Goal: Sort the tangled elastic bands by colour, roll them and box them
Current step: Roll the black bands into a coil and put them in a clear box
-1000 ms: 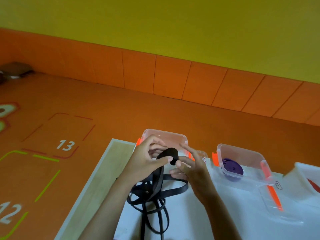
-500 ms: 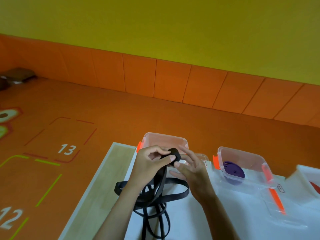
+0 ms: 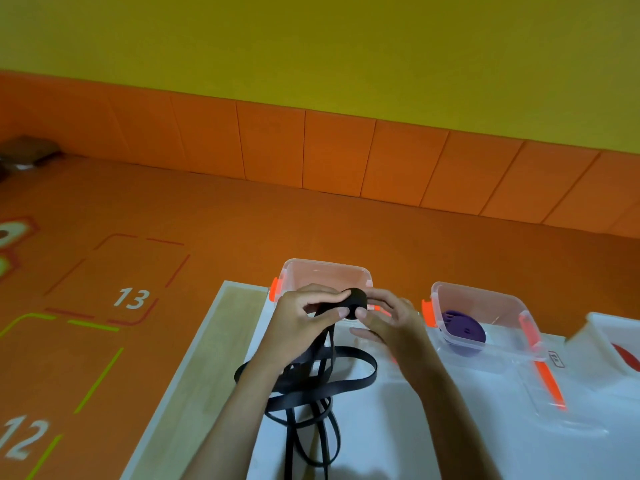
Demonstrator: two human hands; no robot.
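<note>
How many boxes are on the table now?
3: clear box behind the black roll, second box holding a purple roll, third box cut off at right edge. More may be off-frame.

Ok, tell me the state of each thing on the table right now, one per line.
Black roll: partly wound, pinched by left hand and right hand.
Loose black band: unrolled, looped on table.
Left box: open, nothing seen inside.
Middle box: open, holds purple roll.
Lid: off, beside middle box.
Right container: cut off by the frame, holds a red thing.
</note>
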